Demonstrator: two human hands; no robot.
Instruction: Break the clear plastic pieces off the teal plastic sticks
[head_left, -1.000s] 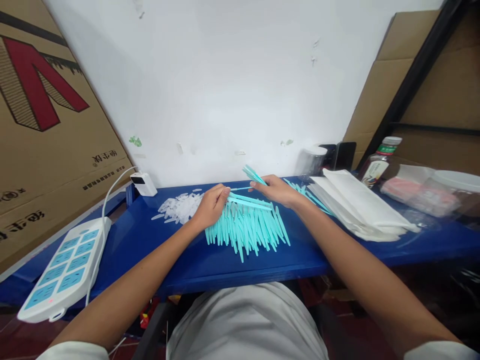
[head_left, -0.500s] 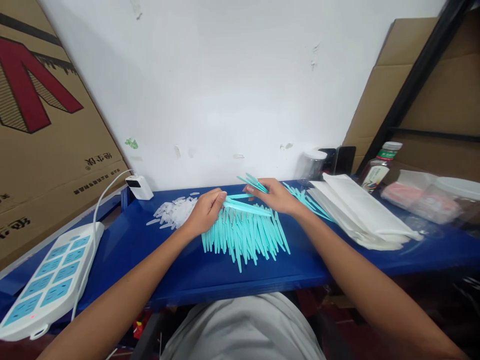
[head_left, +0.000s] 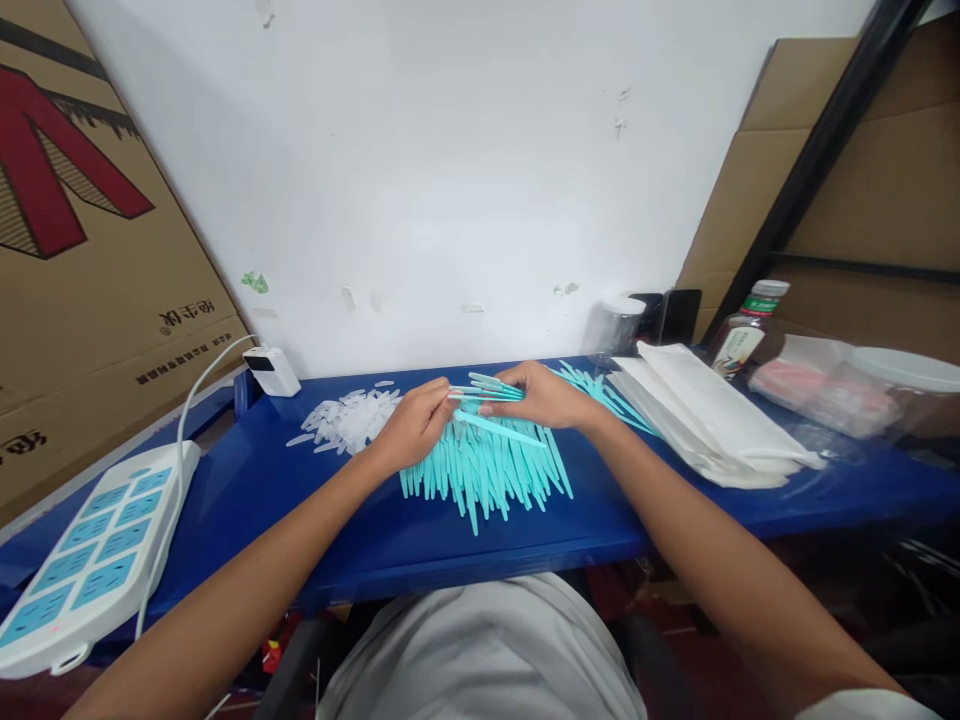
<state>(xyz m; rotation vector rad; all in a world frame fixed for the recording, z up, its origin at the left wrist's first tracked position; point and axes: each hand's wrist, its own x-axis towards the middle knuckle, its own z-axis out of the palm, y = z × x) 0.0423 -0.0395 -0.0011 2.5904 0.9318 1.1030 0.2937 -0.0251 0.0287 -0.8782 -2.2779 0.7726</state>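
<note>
Above the middle of the blue table, my left hand point(head_left: 417, 422) pinches the end of a slim turquoise stick between thumb and fingers; the exact grip point is too small to make out. My right hand point(head_left: 546, 394) is closed round several turquoise sticks point(head_left: 491, 388) that point left toward my left fingertips. Below both hands lies a wide heap of the same turquoise sticks point(head_left: 487, 475), mostly with their tapered ends toward me. Small translucent white pieces point(head_left: 346, 420) lie piled left of my left hand. More turquoise sticks point(head_left: 609, 398) are spread behind my right wrist.
White bags point(head_left: 712, 415) are stacked on the table's right side, beside a bottle point(head_left: 750, 330) and a clear jar point(head_left: 619, 330). At the left are a power strip point(head_left: 94, 560), a white charger point(head_left: 271, 371) with a cable, and a large cardboard box point(head_left: 90, 230).
My hands have drawn together; the sticks in my right hand now reach my left fingertips. The stick that slanted from my left hand has dropped lower over the heap. The view has shifted slightly.
</note>
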